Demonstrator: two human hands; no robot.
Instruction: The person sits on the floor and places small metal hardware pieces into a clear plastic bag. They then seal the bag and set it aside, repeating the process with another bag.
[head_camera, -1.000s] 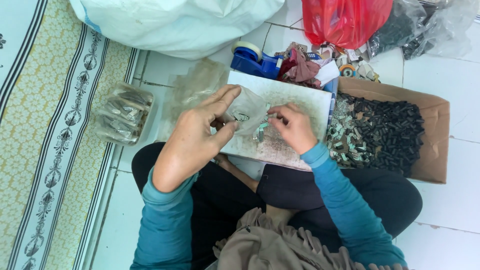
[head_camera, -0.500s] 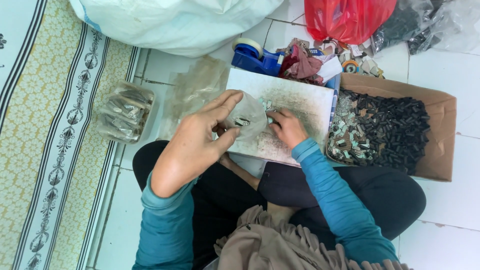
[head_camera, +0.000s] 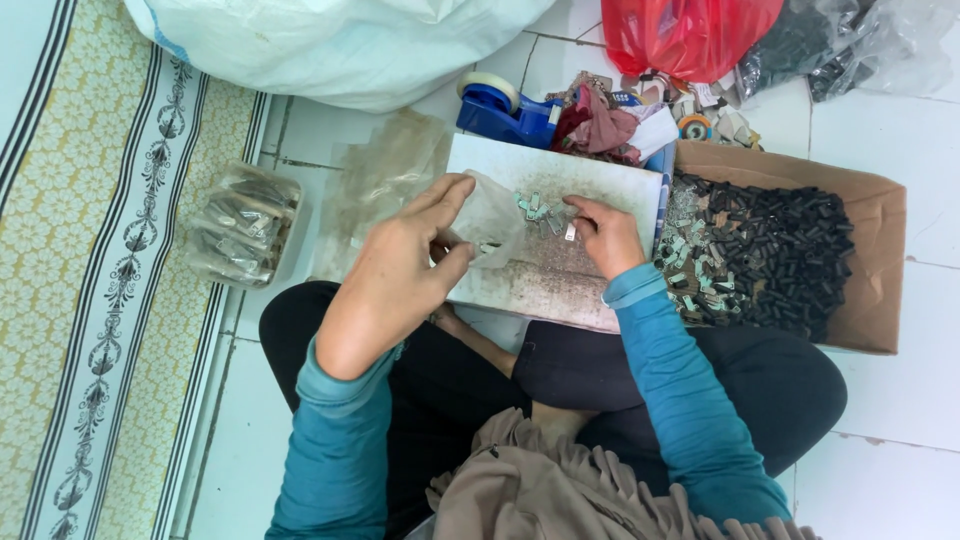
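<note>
My left hand (head_camera: 400, 275) pinches one clear bag (head_camera: 492, 215) open over the board (head_camera: 560, 270). My right hand (head_camera: 605, 235) fingers grasp one clip (head_camera: 570, 232) beside several more. One cardboard box (head_camera: 870, 270) holds countless clips and black pieces.

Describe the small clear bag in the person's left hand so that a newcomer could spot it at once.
Start at the white board across the person's lap, beside the cardboard box of dark parts. At its left edge, the left hand pinches a small clear plastic bag. Unlike the filled bags by the rug, it is nearly empty and held up.
</note>
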